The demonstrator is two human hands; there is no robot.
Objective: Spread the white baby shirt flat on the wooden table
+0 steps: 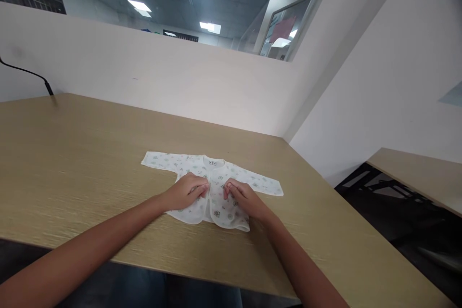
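A small white baby shirt (215,173) with a faint coloured print lies flat on the wooden table (72,163), its sleeves spread out to the left and right. My left hand (187,191) rests on the shirt's left front panel, fingers curled and pinching the cloth by the front opening. My right hand (242,197) lies on the right front panel, its fingertips also pinched on the fabric edge at the opening. The two hands are a few centimetres apart, either side of the shirt's centre line.
A white partition wall (162,77) runs along the table's far edge and meets another white wall (378,96) at the right. A black cable (32,74) hangs at the far left. A second wooden desk (415,173) stands to the right across a dark gap.
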